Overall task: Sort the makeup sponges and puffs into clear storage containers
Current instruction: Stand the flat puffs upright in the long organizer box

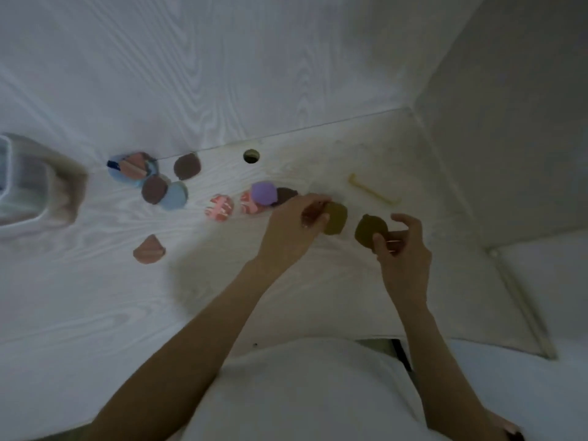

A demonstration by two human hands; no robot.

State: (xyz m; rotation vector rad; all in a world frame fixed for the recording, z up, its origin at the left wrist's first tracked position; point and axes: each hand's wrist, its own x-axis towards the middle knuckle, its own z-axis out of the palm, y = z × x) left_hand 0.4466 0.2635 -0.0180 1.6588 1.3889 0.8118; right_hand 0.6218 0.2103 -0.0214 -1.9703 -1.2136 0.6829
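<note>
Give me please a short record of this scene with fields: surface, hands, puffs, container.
surface: white wood-grain table
left hand: pinches an olive puff
right hand: pinches a second olive puff
loose puffs: brown puff, blue puff, purple sponge, patterned pink puff, pink puff nearer the person
container: clear, far left, blurred; contents cannot be told

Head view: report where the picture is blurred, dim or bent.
Head view: clear container at the left edge is smeared by blur; light is dim and bluish, with a brighter patch on the table; wide-angle lens bows the table's back edge; both hands' outlines look soft.
</note>
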